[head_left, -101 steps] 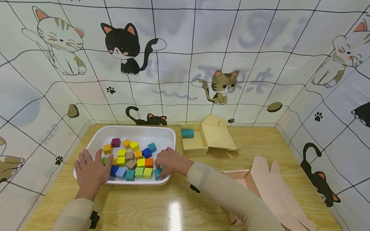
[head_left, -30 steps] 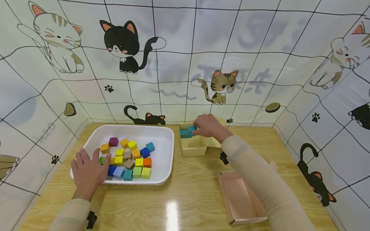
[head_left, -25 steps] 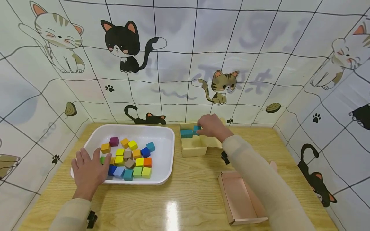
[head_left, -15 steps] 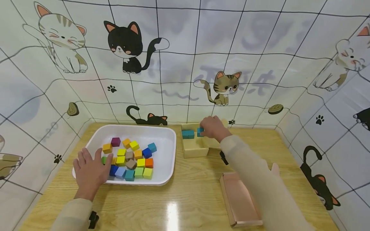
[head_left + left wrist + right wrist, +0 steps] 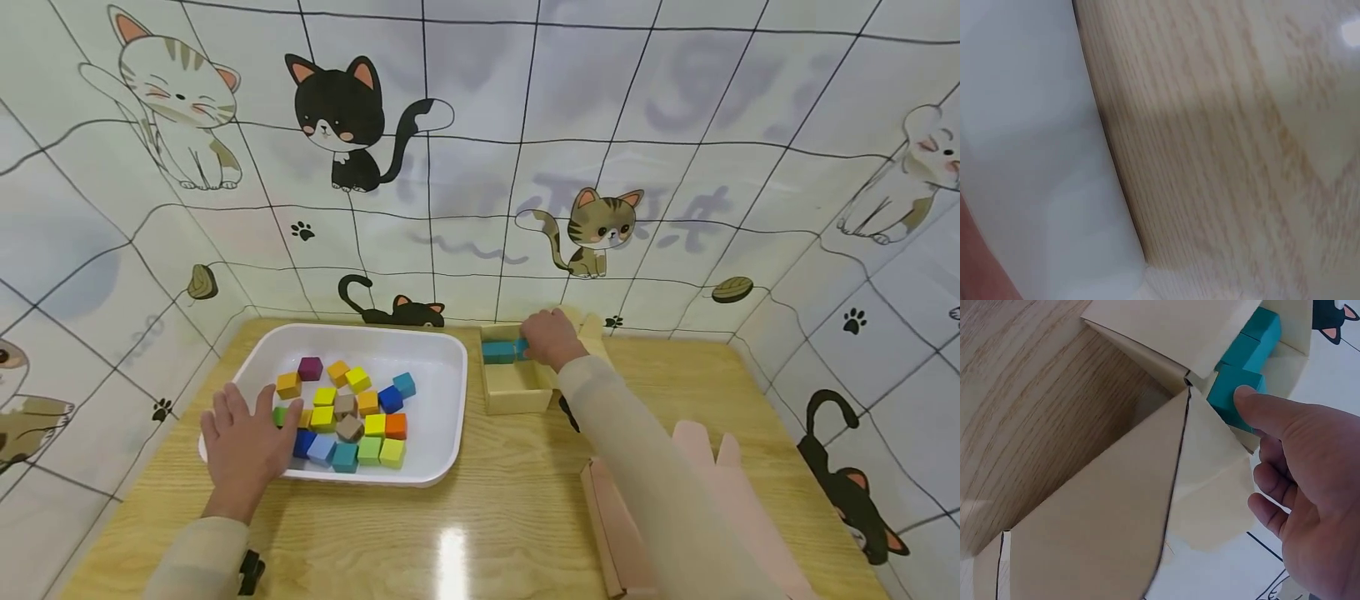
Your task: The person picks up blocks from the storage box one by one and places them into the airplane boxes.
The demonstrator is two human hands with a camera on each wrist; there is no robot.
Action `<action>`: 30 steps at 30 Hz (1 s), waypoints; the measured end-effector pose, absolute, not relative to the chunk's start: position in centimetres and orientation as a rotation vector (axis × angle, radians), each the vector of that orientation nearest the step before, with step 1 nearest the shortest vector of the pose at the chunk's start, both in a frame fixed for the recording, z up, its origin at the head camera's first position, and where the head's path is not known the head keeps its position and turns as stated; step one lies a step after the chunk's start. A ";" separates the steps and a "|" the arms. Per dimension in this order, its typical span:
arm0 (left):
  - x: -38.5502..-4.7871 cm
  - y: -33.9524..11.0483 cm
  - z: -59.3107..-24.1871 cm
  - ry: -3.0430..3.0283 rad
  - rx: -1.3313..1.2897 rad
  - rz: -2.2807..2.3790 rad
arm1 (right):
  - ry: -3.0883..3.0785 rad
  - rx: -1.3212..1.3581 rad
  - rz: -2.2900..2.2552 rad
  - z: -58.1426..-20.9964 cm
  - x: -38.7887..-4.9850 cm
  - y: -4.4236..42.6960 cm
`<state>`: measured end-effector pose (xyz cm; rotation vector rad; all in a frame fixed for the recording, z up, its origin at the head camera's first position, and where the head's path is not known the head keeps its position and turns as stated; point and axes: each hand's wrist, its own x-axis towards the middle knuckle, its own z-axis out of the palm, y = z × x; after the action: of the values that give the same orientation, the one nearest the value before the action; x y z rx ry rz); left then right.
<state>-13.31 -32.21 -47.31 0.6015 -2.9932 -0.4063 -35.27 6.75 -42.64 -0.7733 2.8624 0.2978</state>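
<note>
My right hand (image 5: 553, 340) is at the cream cardboard box (image 5: 517, 402) at the back, pinching a teal cube (image 5: 1232, 390). The right wrist view has the thumb on this cube's face, the other fingers bent behind. Beside it, two more teal cubes (image 5: 1250, 344) sit in a row inside the box; the held one lines up at their end, and whether it rests on the floor is hidden. Fingers spread, my left hand (image 5: 247, 446) lies over the left front of the white tray (image 5: 438, 429). Coloured cubes (image 5: 322, 418) are scattered in that tray.
A pink cardboard box (image 5: 607, 533) with its lid (image 5: 742, 500) folded out is at the front right, partly covered by my right sleeve (image 5: 645, 467). The cream box's lid (image 5: 1097, 512) opens to the right. Wooden table (image 5: 480, 500) shows between tray and boxes.
My right hand took the teal cube from the tray's right front and carried it to the cream box. Just now the cube closed up against the two others. The left hand stayed put.
</note>
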 end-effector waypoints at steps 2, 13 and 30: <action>-13.4 -32.2 -47.3 -2.995 0.606 -0.404 | 2.864 -0.765 0.318 -42.9 -35.3 6.5; -13.5 -32.3 -47.5 -2.987 0.618 -0.377 | 2.861 -0.765 0.450 -44.2 -35.7 6.3; -13.4 -32.1 -47.3 -2.992 0.624 -0.385 | 2.894 -0.725 0.519 -44.8 -35.8 5.8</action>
<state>-13.42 -32.08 -47.31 0.6236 -2.9917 -0.3852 -35.83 5.76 -44.78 -0.7248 2.8937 0.5189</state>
